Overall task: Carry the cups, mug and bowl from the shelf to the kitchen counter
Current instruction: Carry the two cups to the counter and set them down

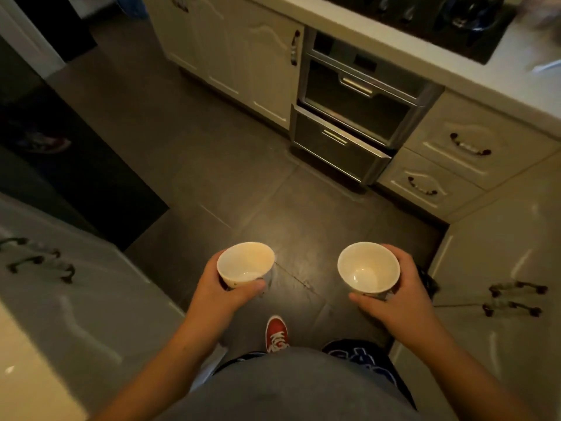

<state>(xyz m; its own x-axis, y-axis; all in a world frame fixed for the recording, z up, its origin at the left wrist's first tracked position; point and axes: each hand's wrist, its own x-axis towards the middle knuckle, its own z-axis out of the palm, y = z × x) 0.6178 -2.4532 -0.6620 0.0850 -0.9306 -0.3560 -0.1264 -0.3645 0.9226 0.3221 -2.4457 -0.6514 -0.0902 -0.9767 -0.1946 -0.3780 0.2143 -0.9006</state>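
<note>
I hold one white cup in each hand, out in front of my body above the dark tiled floor. My left hand [223, 294] wraps around the left cup [246, 262], which tips slightly to the right. My right hand [391, 299] grips the right cup [368, 265], which stands upright. Both cups look empty inside. The white kitchen counter [516, 71] runs along the top right, well ahead of the cups. No shelf, mug or bowl is in view.
A black hob [440, 16] is set into the counter. Below it are a built-in oven [358, 95] with its lower drawer [337, 147] slightly out, and cream cabinets [236, 56]. More cabinet doors flank me on the left [60, 284] and right [501, 284]. My red shoe [277, 332] is on the floor.
</note>
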